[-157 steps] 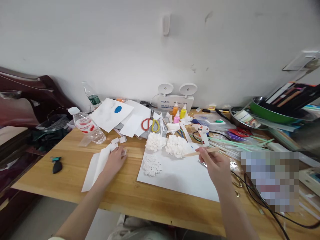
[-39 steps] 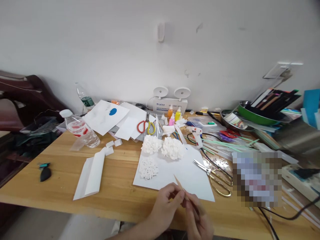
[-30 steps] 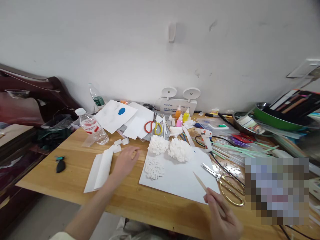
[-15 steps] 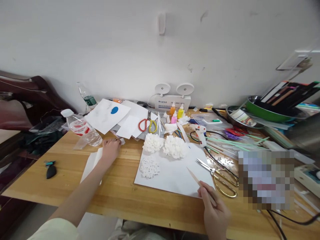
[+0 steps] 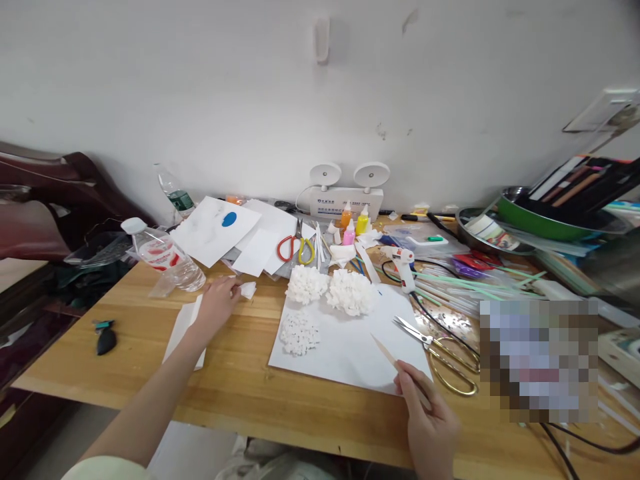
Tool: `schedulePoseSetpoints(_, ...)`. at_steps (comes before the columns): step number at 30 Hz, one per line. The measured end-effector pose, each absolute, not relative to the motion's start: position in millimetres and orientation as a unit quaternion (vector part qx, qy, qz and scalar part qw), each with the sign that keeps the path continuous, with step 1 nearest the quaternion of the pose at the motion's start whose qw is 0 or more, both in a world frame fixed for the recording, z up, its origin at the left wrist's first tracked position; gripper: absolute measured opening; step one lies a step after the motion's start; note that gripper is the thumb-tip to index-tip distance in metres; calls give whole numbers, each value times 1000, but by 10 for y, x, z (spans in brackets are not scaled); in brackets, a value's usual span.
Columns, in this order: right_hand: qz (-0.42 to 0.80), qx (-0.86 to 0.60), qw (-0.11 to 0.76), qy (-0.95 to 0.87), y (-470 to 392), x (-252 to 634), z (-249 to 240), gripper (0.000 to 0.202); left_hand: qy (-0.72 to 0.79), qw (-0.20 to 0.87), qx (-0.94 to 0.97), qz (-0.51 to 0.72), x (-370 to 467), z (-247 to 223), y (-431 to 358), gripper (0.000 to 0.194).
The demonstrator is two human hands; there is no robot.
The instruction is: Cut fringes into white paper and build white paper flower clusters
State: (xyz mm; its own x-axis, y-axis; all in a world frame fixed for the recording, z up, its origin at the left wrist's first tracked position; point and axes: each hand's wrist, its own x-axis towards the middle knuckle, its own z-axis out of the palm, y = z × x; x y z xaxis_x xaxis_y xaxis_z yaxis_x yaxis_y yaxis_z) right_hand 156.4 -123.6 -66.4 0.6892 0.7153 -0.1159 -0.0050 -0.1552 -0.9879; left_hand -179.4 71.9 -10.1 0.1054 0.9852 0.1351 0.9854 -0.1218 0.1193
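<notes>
So at our desk, the left hand (image 5: 219,301) is out over the far end of a folded white paper (image 5: 183,330), with the forearm crossing above that paper. Its fingers are curled right at a small white scrap (image 5: 248,290), but we honestly can't tell if they're pinching it or just beside it. The right hand (image 5: 431,417) is easier: thumb and fingers clamped on a pointed wooden stick (image 5: 384,349), tip angled away from us above the near right part of a big white sheet (image 5: 350,357) on the wooden table (image 5: 240,393). We can't make out whether the tip touches the sheet

On that sheet we've got two fluffy white clumps side by side at the far edge, the left one (image 5: 306,285) and the right one (image 5: 351,293), plus a flatter, speckled white clump (image 5: 300,333) nearer to us. Gold-handled scissors (image 5: 426,340) lie at the sheet's right edge with their blades open over it, and a white glue gun (image 5: 404,268) sits just past its far right corner. Way off left there's our water bottle (image 5: 167,259), tipped a bit in this view
</notes>
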Motion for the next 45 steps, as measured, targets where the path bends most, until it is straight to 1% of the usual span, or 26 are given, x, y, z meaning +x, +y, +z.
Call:
schedulePoseSetpoints(9,307,-700,595,-248,-1241,1563,-648,38,-692,-75,-698,-165,-1870,-90,734,23)
schedulePoseSetpoints(19,315,-702,591,-242,-1243,1559,-663,40,-708,-89,-666,-217,-1967,-151,763,14)
schedulePoseSetpoints(25,318,-698,592,-246,-1233,1551,-642,40,-691,-102,-677,-230,-1967,-136,774,22)
schedulePoseSetpoints(38,294,-704,586,-272,-1235,1557,-633,38,-707,-132,-656,-229,-1978,-82,856,26)
schedulePoseSetpoints(40,294,-704,587,-272,-1235,1557,-631,38,-709,-133,-654,-228,-1967,-74,845,23)
schedulePoseSetpoints(43,293,-702,588,-275,-1238,1563,-644,38,-713,-124,-652,-228,-1958,-69,823,12)
schedulePoseSetpoints(45,293,-703,586,-276,-1241,1568,-658,38,-717,-114,-648,-230,-1960,-74,816,10)
